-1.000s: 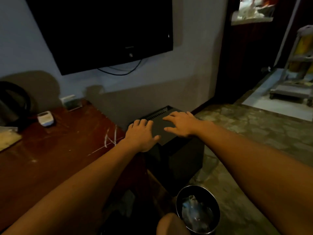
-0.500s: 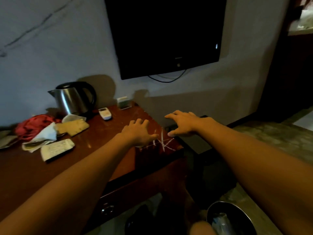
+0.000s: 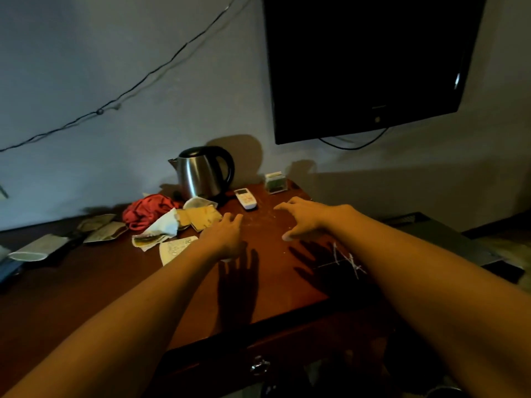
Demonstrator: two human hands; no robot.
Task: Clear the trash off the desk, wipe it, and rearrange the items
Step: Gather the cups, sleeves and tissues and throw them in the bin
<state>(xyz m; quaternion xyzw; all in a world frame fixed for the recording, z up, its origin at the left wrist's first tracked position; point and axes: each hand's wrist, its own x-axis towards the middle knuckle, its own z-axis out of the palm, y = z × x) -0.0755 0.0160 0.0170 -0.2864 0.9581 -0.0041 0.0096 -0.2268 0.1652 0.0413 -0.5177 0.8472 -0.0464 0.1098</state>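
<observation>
A dark wooden desk (image 3: 275, 285) carries a heap of trash at its back: a crumpled white wrapper (image 3: 161, 229), tan paper packets (image 3: 202, 216), a scribbled paper slip (image 3: 175, 248) and a red cloth (image 3: 149, 209). My left hand (image 3: 224, 237) hovers over the desk just right of the paper slip, fingers loosely extended, holding nothing. My right hand (image 3: 301, 216) hovers with spread fingers above the bare wood, empty. Both cast shadows on the desk.
A steel kettle (image 3: 201, 173), a white remote (image 3: 245, 199) and a small card holder (image 3: 275, 182) stand at the back by the wall. More packets (image 3: 102, 229) lie at the left. A black box (image 3: 448, 239) sits right of the desk, under a wall TV (image 3: 370, 61).
My view has swung left from the black box to the desk. Both hands have moved from the box top to above the desk, toward the trash heap.
</observation>
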